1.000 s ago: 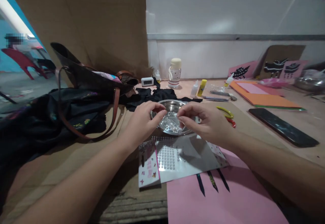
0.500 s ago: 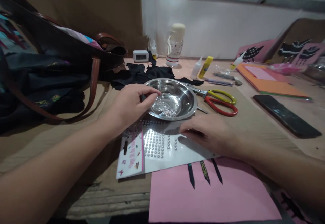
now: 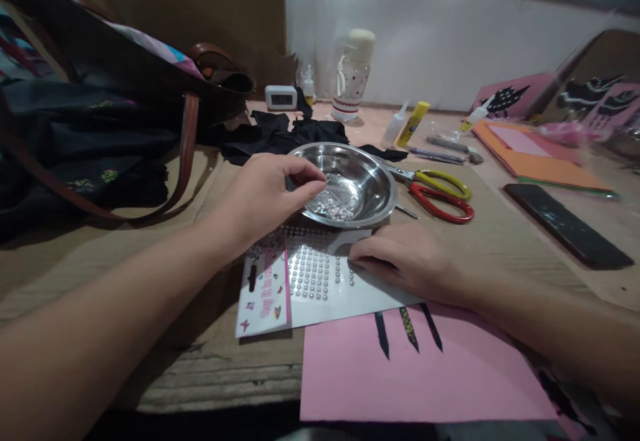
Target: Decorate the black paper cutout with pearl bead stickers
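Observation:
My left hand (image 3: 265, 194) hangs over the near left rim of a shiny metal bowl (image 3: 383, 204), thumb and forefinger pinched together. Whatever is between those fingertips is too small to see. Small sparkling clear beads or gems (image 3: 333, 208) lie in the bottom of the bowl. Just below it is a white sheet of stick-on pearls (image 3: 310, 274) in rows, with a printed header at its left end. My right hand (image 3: 405, 258) rests on the right part of this sheet, fingers curled in; their undersides are hidden.
Pink paper (image 3: 425, 388) bearing dark pointed strips lies nearest me. Right of the bowl are red-and-yellow-handled scissors (image 3: 440, 194) and a dark phone (image 3: 565, 224). Behind stand a bottle (image 3: 353, 74), glue stick (image 3: 414, 123) and black cloth scraps (image 3: 295, 136). A black bag (image 3: 135, 68) fills the left.
The view has shifted slightly, so everything sits a little higher and further right. Both hands keep nearly the same places relative to the bowl and the pearl sheet.

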`<action>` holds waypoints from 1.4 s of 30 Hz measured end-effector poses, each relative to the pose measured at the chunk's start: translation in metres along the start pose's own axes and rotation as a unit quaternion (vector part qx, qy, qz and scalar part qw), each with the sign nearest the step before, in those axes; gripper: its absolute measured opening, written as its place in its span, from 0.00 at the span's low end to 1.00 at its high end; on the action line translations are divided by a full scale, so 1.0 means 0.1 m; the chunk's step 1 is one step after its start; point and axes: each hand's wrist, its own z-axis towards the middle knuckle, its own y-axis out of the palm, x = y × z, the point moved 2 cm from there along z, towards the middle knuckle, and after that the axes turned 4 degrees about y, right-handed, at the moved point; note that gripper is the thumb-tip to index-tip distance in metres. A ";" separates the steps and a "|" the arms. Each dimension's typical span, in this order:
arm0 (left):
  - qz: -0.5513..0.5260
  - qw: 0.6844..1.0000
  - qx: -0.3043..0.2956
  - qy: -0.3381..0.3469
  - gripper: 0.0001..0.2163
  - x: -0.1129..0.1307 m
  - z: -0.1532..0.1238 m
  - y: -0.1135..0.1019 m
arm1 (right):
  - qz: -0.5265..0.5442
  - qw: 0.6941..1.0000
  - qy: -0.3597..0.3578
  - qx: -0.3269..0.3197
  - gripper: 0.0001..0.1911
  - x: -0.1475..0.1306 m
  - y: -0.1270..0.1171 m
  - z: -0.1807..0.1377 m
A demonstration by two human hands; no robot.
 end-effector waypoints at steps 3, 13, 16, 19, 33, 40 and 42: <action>0.006 1.000 -0.001 0.006 0.06 0.00 0.00 0.00 | -0.009 1.000 -0.004 0.000 0.11 0.00 -0.01 0.00; 0.023 1.000 -0.013 0.002 0.07 0.01 0.01 -0.01 | 0.027 0.998 -0.045 0.021 0.11 0.07 0.00 -0.07; 0.020 1.000 -0.011 0.004 0.07 0.00 0.00 -0.01 | 0.035 0.999 -0.019 0.003 0.10 0.06 -0.03 -0.07; 0.010 1.000 -0.007 0.005 0.07 -0.01 0.00 -0.01 | 0.053 0.998 0.014 -0.031 0.09 0.04 -0.08 -0.06; 0.017 1.000 -0.020 0.000 0.08 0.00 0.01 -0.02 | 0.068 0.997 -0.021 0.003 0.10 -0.01 -0.04 -0.04; 0.026 0.999 -0.034 0.000 0.08 0.04 0.02 -0.04 | 0.069 0.995 0.045 -0.056 0.07 -0.03 -0.08 -0.01; 0.026 0.999 -0.034 0.005 0.08 0.03 0.02 -0.03 | 0.074 0.996 0.026 -0.032 0.08 -0.01 -0.07 -0.04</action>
